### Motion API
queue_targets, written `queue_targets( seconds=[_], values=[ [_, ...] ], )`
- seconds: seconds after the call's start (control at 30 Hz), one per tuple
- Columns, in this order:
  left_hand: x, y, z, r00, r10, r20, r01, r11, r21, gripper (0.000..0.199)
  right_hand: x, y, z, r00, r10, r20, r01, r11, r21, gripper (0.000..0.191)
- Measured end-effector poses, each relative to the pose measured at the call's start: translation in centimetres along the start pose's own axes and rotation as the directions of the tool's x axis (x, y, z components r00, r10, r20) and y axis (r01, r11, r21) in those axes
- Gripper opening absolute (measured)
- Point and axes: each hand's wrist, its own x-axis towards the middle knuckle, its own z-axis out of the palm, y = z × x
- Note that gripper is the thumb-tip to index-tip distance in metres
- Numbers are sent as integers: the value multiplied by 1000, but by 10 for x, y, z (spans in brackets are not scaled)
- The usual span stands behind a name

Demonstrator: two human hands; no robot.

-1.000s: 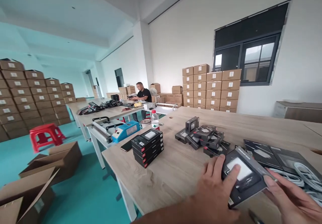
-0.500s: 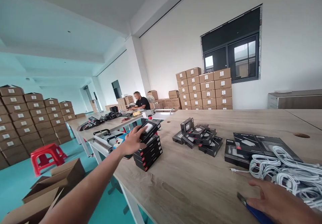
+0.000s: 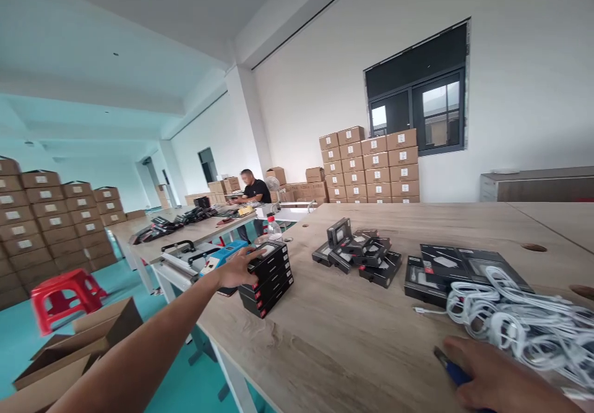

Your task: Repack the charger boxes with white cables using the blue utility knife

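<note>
At the left edge of the table stands a stack of black retail boxes (image 3: pixel 269 286) with red marks on their ends. My left hand (image 3: pixel 239 267) is closed on the top black box (image 3: pixel 271 251), which lies flat on the others and shows a white item through its window. Low on the right, my right hand (image 3: pixel 492 373) grips a blue-handled tool (image 3: pixel 452 368) with a dark grey tip; its exact kind is unclear. Just beyond that hand lies a heap of coiled white cables (image 3: pixel 515 317), beside several flat black boxes (image 3: pixel 445 264).
More black boxes (image 3: pixel 362 252) lie in a loose pile mid-table. A capped bottle (image 3: pixel 273 230) and a blue-and-white machine (image 3: pixel 223 255) are beyond the stack. Open cartons (image 3: pixel 93 339) and a red stool (image 3: pixel 67 298) stand on the floor at left. A co-worker (image 3: pixel 255 189) sits farther back.
The black box in my left hand has gone from tilted above the stack to flat on top of it. My right hand still holds the blue-handled tool. The view has shifted slightly.
</note>
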Motion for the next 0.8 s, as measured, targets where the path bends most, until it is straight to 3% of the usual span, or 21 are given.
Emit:
queue_targets(
  seconds=[0.1, 0.13, 0.2, 0.3, 0.43, 0.47, 0.57, 0.7, 0.8],
  values=[
    [7, 18, 9, 984, -18, -177, 39, 992, 118, 102, -10, -33, -21, 994, 57, 90, -57, 998, -1, 80],
    [10, 31, 14, 961, 28, -274, 12, 989, 144, 101, -10, -42, -25, 993, 70, 100, -70, 998, 3, 83],
    [15, 68, 31, 896, 201, -396, -154, 977, 146, 91, -8, -54, -32, 986, 103, 130, -104, 995, 3, 90],
    [23, 146, 67, 846, 438, -303, -460, 888, 0, 85, -7, -58, -35, 974, 131, 186, -130, 991, -19, 101],
    [48, 252, 118, 789, 602, -123, -607, 734, -306, 95, -21, -46, -34, 996, -3, 87, -7, 993, 117, 100],
    [57, 274, 128, 790, 604, -105, -591, 704, -394, 96, -25, -43, -34, 998, -23, 60, 13, 987, 161, 97],
    [86, 324, 147, 862, 497, -101, -459, 680, -572, 89, -34, -39, -38, 998, -10, 68, -4, 978, 208, 91],
    [125, 365, 156, 932, 359, -52, -317, 735, -599, 60, -32, -40, -42, 990, -39, 138, 13, 983, 184, 92],
    [147, 388, 156, 966, 258, 16, -204, 800, -565, 69, -29, -39, -42, 984, -40, 171, 13, 987, 159, 89]
  ],
)
